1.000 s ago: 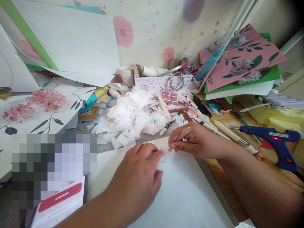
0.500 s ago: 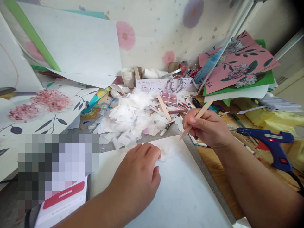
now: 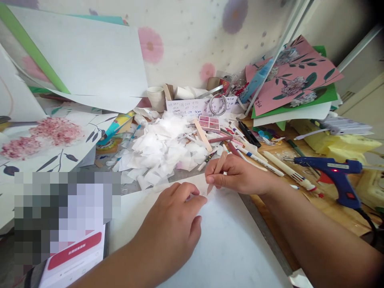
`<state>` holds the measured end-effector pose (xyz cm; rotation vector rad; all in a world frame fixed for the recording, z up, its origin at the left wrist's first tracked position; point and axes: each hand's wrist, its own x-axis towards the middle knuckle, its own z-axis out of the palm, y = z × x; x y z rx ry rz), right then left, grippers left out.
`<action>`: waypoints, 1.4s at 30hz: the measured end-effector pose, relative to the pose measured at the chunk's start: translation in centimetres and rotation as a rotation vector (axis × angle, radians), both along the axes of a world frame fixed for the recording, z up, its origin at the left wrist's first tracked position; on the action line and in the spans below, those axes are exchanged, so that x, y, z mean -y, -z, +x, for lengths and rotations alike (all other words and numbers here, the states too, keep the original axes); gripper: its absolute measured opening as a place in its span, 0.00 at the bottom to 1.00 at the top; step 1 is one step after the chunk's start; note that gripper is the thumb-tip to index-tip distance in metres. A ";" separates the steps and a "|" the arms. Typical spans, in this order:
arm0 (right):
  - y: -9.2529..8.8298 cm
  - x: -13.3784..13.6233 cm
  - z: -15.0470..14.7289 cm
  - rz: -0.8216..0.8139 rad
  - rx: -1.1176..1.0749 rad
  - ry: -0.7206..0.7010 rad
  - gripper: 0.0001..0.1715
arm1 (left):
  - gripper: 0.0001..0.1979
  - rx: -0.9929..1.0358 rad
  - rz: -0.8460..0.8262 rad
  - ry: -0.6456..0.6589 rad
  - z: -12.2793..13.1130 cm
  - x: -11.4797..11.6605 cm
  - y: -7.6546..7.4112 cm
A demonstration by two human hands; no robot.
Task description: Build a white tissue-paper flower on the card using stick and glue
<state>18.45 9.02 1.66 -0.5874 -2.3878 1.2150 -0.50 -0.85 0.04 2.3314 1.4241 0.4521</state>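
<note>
My right hand [image 3: 232, 176] pinches a flat wooden craft stick [image 3: 221, 162], its lower tip down at the near side of the pile on the white sheet [image 3: 222, 244]. Just left of that tip, my left hand [image 3: 177, 212] rests on the sheet with its fingers curled in. Its index finger and thumb close around a thin piece of white tissue paper [image 3: 214, 194], mostly hidden by both hands. Beyond the hands lies a heap of torn white tissue paper [image 3: 162, 144], with another craft stick [image 3: 203, 136] on its right side.
A blue glue gun [image 3: 333, 168] with a lit red light lies at the right. Pens [image 3: 288, 170] lie near my right forearm. A phone [image 3: 75, 256], partly pixelated, stands at the left. Paper cups [image 3: 156, 99] and pink flower pictures [image 3: 57, 132] are farther back.
My right hand has moved left and down with the craft stick, bringing its tip beside my left fingers. The left hand stays almost in place. The whole view has shifted slightly.
</note>
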 end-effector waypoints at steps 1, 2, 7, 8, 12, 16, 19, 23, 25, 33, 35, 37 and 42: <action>0.0 0.0 0.0 0.021 0.005 -0.002 0.16 | 0.18 0.003 0.000 0.001 0.0 0.0 0.0; 0.0 -0.1 -0.1 0.032 0.006 0.001 0.16 | 0.18 0.006 0.000 0.002 0.0 0.0 0.1; 0.0 -0.3 0.0 0.001 0.031 0.076 0.15 | 0.17 0.005 -0.008 0.006 -0.1 0.0 0.1; 0.0 -0.3 0.1 -0.005 0.040 0.089 0.15 | 0.17 0.003 -0.011 0.006 -0.1 0.0 0.0; 0.2 -0.3 0.3 -0.051 0.030 0.105 0.15 | 0.17 -0.007 -0.024 0.008 0.0 0.0 -0.1; 0.4 -0.4 0.6 -0.211 -0.092 0.138 0.15 | 0.17 -0.004 -0.031 0.008 0.0 0.0 -0.2; 0.5 -0.4 0.7 -0.288 -0.181 0.197 0.15 | 0.17 -0.002 -0.034 0.002 0.0 0.0 -0.3; 0.6 -0.5 0.4 -0.202 -0.229 0.228 0.14 | 0.17 0.000 -0.024 -0.005 0.0 0.0 -0.3; 0.7 -0.6 0.0 -0.025 -0.268 0.291 0.14 | 0.16 0.005 -0.016 -0.006 0.0 0.1 -0.2; 0.7 -2.1 -1.9 0.324 -0.055 0.440 0.12 | 0.15 -0.004 -0.019 0.007 -0.2 0.4 -0.3; 0.7 -2.5 -2.7 0.411 0.078 0.396 0.09 | 0.15 -0.003 -0.009 -0.003 -0.1 0.4 -0.3; 0.7 -2.8 -3.8 0.510 0.171 0.320 0.15 | 0.15 -0.002 -0.005 -0.016 -0.1 0.4 -0.4; 1.1 -3.6 -6.5 0.571 0.245 0.282 0.15 | 0.14 -0.011 -0.027 -0.020 -0.1 0.3 -0.4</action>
